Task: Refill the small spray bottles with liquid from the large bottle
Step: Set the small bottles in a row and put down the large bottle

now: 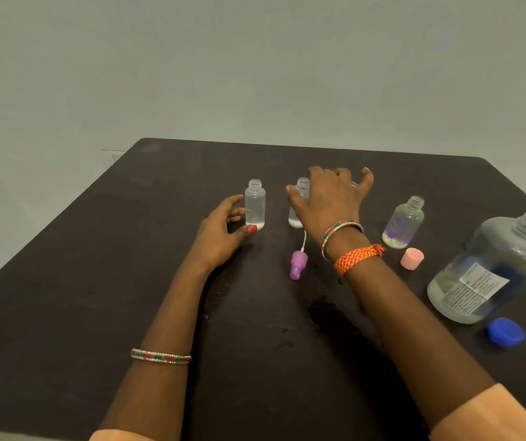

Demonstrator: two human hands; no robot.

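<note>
Large clear plastic bottle (pixel 490 268), uncapped, sits at 3 o'clock, tilted. Left hand (pixel 220 237) loosely curled beside left small clear bottle (pixel 255 205); right hand (pixel 328 198) spread over middle bottle (pixel 299 202), grip not discernible. Knock-over risk: open necks, spillage.

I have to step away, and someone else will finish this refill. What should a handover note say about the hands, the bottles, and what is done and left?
Left hand: open, fingers beside the left small bottle, not clearly gripping it.
Right hand: open, spread over the middle small bottle, hiding part of it.
A third small bottle stands uncapped to the right. The purple spray head, pink cap and blue cap lie on the table.
The large bottle stands open at the right, partly full.
Done: all visible bottles opened.
Left: fill levels are unclear; pour as needed, then recap.
</note>
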